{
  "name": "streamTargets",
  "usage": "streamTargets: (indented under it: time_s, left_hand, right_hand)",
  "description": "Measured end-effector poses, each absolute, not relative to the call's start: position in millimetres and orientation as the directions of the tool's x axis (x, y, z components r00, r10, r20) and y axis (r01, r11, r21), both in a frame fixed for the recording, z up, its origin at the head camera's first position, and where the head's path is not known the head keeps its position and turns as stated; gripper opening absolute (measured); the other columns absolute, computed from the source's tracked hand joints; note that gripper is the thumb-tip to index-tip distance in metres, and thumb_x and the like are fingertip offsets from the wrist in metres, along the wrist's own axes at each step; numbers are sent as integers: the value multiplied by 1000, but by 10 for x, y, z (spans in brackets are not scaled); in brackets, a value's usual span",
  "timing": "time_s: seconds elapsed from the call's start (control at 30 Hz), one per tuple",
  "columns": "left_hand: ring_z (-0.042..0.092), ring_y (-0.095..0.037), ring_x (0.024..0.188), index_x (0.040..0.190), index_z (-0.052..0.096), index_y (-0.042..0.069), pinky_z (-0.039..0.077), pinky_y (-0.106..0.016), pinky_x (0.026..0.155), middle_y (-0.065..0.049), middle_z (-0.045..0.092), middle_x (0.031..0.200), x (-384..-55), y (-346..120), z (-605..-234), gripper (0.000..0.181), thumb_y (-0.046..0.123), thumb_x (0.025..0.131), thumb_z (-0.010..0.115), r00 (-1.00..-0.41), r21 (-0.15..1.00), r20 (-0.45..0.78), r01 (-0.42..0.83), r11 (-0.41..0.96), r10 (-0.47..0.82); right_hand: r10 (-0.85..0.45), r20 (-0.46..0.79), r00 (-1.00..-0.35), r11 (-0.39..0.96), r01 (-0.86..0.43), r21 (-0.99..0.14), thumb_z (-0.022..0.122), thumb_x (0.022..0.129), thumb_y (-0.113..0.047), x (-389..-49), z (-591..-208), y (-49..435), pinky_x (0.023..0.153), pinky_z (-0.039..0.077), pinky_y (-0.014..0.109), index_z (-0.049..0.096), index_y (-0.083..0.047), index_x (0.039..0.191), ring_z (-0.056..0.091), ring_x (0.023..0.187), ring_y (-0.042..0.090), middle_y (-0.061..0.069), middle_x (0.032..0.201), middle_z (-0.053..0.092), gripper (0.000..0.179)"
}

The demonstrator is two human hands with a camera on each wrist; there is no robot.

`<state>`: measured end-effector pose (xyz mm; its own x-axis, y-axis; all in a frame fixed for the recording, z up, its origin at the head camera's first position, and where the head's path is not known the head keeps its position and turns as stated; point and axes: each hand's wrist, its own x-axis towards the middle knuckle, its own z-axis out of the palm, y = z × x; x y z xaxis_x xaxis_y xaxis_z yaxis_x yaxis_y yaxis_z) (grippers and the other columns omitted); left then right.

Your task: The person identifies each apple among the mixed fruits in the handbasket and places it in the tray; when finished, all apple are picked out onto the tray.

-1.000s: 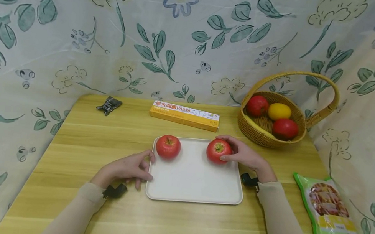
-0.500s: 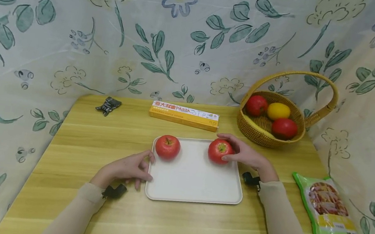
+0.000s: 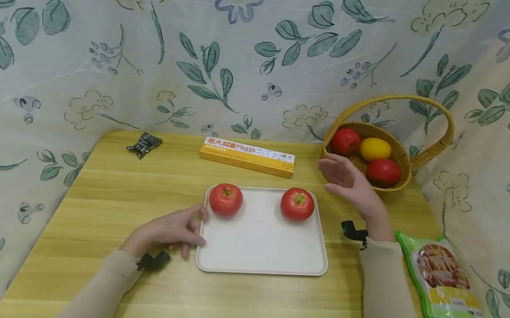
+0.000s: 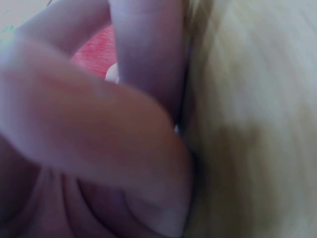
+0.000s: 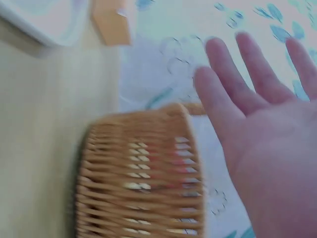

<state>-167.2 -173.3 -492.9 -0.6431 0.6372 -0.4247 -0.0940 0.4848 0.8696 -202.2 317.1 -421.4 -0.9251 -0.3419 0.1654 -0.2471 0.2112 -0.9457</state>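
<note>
In the head view my left hand holds the left rim of a white rectangular tray, its thumb and forefinger at the edge. The left wrist view shows bent fingers close up; the exact grip on the rim is partly hidden. Two red apples sit on the tray: a left apple and a right apple at the back corners. My right hand is raised with extended fingers and nothing in it, in front of a wicker basket. The right wrist view shows it beside the basket's woven side.
Inside the basket lie a red fruit, a yellow lemon-like fruit and another red fruit. A pasta box lies behind the tray. A green food packet is at right, a small black packet at back left.
My right hand has let go of the right apple, which stays on the tray, and has moved right and back to the basket. My left hand stays at the tray's edge.
</note>
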Motion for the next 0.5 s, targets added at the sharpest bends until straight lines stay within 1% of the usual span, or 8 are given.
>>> streamTargets:
  time_s: [0.07,0.13,0.2,0.27,0.3,0.33,0.43,0.5]
  left_hand:
    - [68,-15,51,129,42,13,38,-23,42,-5,70,76,-1672,-1735,-4921,55,25,94,82,-644,870,-425,-97,483,636]
    - [68,-16,51,129,41,13,38,-22,42,-4,69,76,-1670,-1732,-4915,56,25,94,82,-643,871,-426,-102,481,636]
    - [68,-16,51,129,41,13,38,-22,42,-4,69,75,-1667,-1730,-4913,56,25,93,83,-643,871,-429,-107,480,635]
    - [68,-16,51,129,41,13,38,-22,42,-4,69,75,-1665,-1729,-4913,56,25,93,83,-643,870,-431,-110,481,633]
    - [68,-16,51,129,41,13,38,-22,42,-4,69,75,-1665,-1729,-4915,56,25,93,83,-644,869,-431,-108,483,632]
    - [68,-16,51,129,42,13,38,-22,43,-4,69,75,-1665,-1729,-4919,56,25,93,83,-646,868,-432,-107,485,630]
    - [68,-16,51,129,42,13,38,-23,43,-5,69,76,-1666,-1732,-4928,56,25,93,83,-648,867,-429,-100,488,629]
    - [68,-16,51,129,42,13,38,-23,42,-5,69,76,-1666,-1741,-4934,56,25,93,83,-649,869,-425,-97,486,631]
  right_hand:
    - [-262,235,-936,136,-277,-951,67,100,3,-2044,-4156,3211,116,43,16,43,-14,159,54,142,22,16,155,54,66]
    - [-174,293,-940,57,-306,-950,67,99,7,-2063,-4115,3258,114,46,18,45,-14,157,56,140,22,11,151,57,66]
    - [-86,327,-941,7,-328,-945,68,97,9,-2079,-4092,3316,112,46,17,45,-12,157,56,138,21,7,150,58,67]
    - [7,330,-944,-6,-330,-944,70,96,8,-2103,-4085,3384,111,46,16,45,-13,156,55,138,19,3,148,58,69]
    - [59,323,-945,3,-323,-946,73,95,7,-2116,-4087,3420,114,45,19,46,-14,156,54,139,20,3,149,58,69]
    - [104,319,-942,6,-321,-947,74,94,6,-2131,-4092,3457,114,44,18,47,-15,155,54,139,21,3,148,58,70]
    - [224,295,-929,13,-299,-954,78,92,3,-2182,-4122,3569,112,45,17,51,-18,152,54,138,21,0,145,59,69]
    - [290,275,-917,20,-281,-959,79,92,2,-2224,-4138,3641,113,44,18,52,-19,151,55,137,21,-1,144,60,68]
